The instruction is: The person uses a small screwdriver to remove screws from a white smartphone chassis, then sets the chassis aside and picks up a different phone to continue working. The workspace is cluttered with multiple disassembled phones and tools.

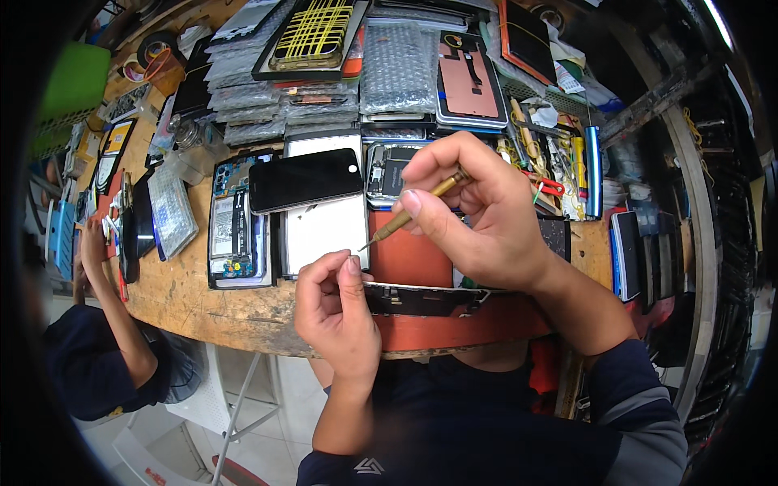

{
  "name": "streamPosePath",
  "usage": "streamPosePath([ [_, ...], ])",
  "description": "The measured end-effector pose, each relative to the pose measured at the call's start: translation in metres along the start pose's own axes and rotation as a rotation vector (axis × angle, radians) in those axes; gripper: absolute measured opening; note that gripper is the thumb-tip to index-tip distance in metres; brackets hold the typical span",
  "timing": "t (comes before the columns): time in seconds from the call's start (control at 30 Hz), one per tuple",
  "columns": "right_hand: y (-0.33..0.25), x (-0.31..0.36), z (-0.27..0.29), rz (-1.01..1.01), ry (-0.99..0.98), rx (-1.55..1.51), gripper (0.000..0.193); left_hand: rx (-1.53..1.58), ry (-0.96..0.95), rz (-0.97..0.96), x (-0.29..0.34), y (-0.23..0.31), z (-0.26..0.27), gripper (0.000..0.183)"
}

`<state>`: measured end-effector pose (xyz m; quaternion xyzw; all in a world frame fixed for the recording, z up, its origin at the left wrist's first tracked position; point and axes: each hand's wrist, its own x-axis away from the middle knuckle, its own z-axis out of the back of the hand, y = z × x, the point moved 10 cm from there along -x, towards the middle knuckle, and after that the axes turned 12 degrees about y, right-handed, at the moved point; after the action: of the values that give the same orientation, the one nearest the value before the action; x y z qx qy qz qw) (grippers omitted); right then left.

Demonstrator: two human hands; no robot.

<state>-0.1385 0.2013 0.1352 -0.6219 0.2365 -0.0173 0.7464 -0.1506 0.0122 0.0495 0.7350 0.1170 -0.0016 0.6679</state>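
My right hand (486,219) grips a thin brass precision screwdriver (395,223), its shaft slanting down to the left. The driver's tip is close to the fingertips of my left hand (336,308), which are pinched together. Whatever sits in that pinch, if anything, is too small to make out. Beside my left hand, a dark phone panel (421,300) with small fittings stands edge-on over the red mat (409,255). Behind my hands, a black phone (306,181) rests on a white-lined tray (324,239), and an opened phone (385,174) shows its battery.
To the left lies another opened phone (239,223) with a blue board. Bubble-wrapped packets (397,69) are stacked at the back. Hand tools (559,158) stand at the right rear. At far left, another person's arm (117,304) reaches over the bench.
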Motion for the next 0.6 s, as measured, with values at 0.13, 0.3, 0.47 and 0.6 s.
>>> streamPosePath([
  [0.13, 0.001, -0.002, 0.004, 0.049, 0.010, -0.033, 0.020, -0.006, 0.085, 0.048, -0.002, -0.001, -0.001, 0.013],
  [0.3, -0.002, 0.003, 0.006, 0.088, -0.026, -0.004, 0.022, -0.010, 0.073, -0.032, 0.000, 0.004, -0.004, 0.012],
  [0.47, -0.013, 0.010, 0.003, 0.105, -0.053, -0.023, 0.024, -0.059, -0.075, -0.199, 0.004, 0.013, -0.006, 0.010],
  [0.6, -0.028, 0.018, -0.003, 0.175, -0.094, 0.032, 0.027, -0.076, -0.091, -0.222, 0.009, 0.016, 0.000, 0.010],
])
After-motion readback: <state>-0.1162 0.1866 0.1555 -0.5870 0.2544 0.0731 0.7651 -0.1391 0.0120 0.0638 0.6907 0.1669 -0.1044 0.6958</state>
